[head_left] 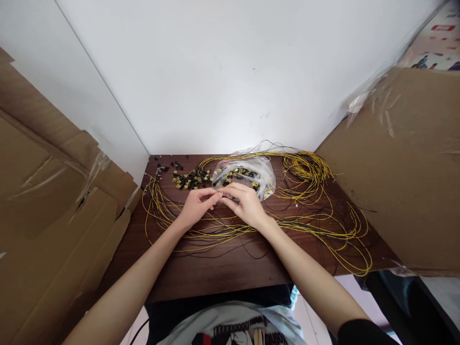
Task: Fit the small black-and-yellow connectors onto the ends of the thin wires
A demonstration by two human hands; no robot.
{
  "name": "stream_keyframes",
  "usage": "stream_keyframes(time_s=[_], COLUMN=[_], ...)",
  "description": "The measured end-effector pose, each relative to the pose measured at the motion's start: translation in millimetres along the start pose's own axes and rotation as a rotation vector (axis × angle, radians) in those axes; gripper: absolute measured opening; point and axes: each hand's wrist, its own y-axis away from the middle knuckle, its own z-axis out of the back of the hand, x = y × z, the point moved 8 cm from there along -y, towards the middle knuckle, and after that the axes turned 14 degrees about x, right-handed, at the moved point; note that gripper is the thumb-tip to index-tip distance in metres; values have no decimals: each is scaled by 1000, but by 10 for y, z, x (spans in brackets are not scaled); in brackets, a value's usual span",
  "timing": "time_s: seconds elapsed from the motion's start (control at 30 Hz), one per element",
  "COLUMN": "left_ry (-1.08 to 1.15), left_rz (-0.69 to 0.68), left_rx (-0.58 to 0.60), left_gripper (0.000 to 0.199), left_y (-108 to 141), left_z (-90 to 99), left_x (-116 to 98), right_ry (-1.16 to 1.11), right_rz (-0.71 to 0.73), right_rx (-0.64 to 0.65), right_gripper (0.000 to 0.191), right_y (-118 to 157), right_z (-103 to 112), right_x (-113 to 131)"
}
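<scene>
My left hand [199, 206] and my right hand [244, 201] meet at the fingertips over the middle of the table. Both are closed in a pinch. What lies between the fingers is too small to name. Below and around them run long yellow and black wires [305, 225], spread across the table. Just beyond my hands lies a clear plastic bag [268, 175] with small yellow and black connector-like parts [230, 177] in it. To its left is a pile of similar black and yellow parts [192, 178].
A coil of yellow wire [305, 167] lies at the back right of the brown table [215, 278]. Small black bits [163, 167] are scattered at the back left. Cardboard walls [53, 215] flank the table, and a white panel [223, 76] closes the back.
</scene>
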Motion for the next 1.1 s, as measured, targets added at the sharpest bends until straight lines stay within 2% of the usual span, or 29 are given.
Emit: stream_keyframes(time_s=[0.43,0.57,0.77,0.9,1.1], left_ry=[134,171,270,271,263], left_rz=[43,37,56,65,72], left_rx=[-72,-84,-120,-120,-110], left_gripper=[24,24,25,25,25], left_y=[3,-6,-8,-7,-9], left_z=[46,71,98,94,89], left_x=[75,122,193,199,214], right_ry=[-22,17,50,136,239], right_rz=[12,-67,-227,-265,-254], right_rx=[1,-32,-107,-55,98], right_gripper=[30,24,23,26,26], right_y=[-14,-5,30,35,22], right_z=[10,40,93,41,-127], right_x=[70,16,-241,-332,-295])
